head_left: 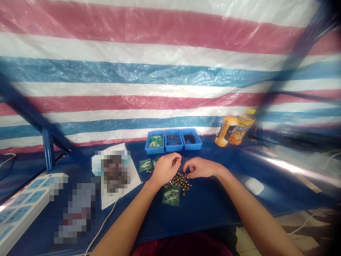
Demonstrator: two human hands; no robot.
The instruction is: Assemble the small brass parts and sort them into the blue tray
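My left hand [166, 168] is closed in a pinch above the left side of a pile of small brass-coloured metal fittings [181, 182]. What sits between its fingertips is too small to make out. Facing it from the right, my right hand [201, 167] has its fingers bent, with a gap between thumb and forefinger, at the pile's upper right edge. Nothing shows between them. In front of the pile lies a small clear-green bag [171, 196] with pale cylindrical pieces inside. A similar bag [145, 165] lies left of my left hand, another partly behind it.
Behind my hands stand three blue bins: one with green bags [148, 149], one with a few small fittings [174, 147], one with dark small parts [192, 146]. Two orange drink bottles [226, 131] stand right. A white case [254, 186], a paper sheet [134, 177] and a power strip [23, 209] flank the work.
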